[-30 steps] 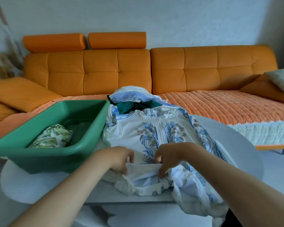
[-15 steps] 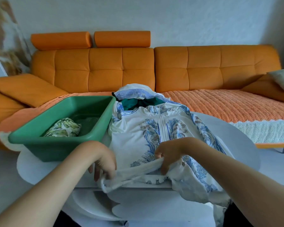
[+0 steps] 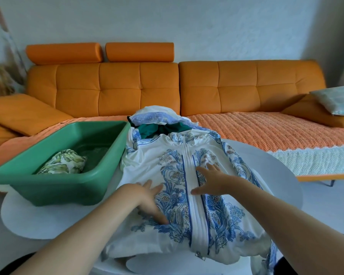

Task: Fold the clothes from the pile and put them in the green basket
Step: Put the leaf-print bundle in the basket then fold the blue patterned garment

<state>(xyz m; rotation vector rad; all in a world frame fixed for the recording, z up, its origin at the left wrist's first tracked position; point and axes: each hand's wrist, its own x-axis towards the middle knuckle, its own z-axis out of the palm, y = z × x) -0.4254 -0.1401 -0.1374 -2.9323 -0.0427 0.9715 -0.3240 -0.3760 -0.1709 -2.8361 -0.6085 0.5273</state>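
**Hem released, palms now flat**

Left hand [image 3: 147, 197] and right hand [image 3: 211, 181], fingers straight and spread, press the jacket [image 3: 151, 165] lying on the table [image 3: 28, 215]. Just left, the basket [image 3: 68, 181] holds one folded cloth [image 3: 64, 162]; the pile [image 3: 157, 122] lies behind.

Smooth printed cloth garment [image 3: 177, 195], glossy green plastic basket [image 3: 54, 187], matt white table [image 3: 28, 219], leathery orange sofa [image 3: 117, 84].
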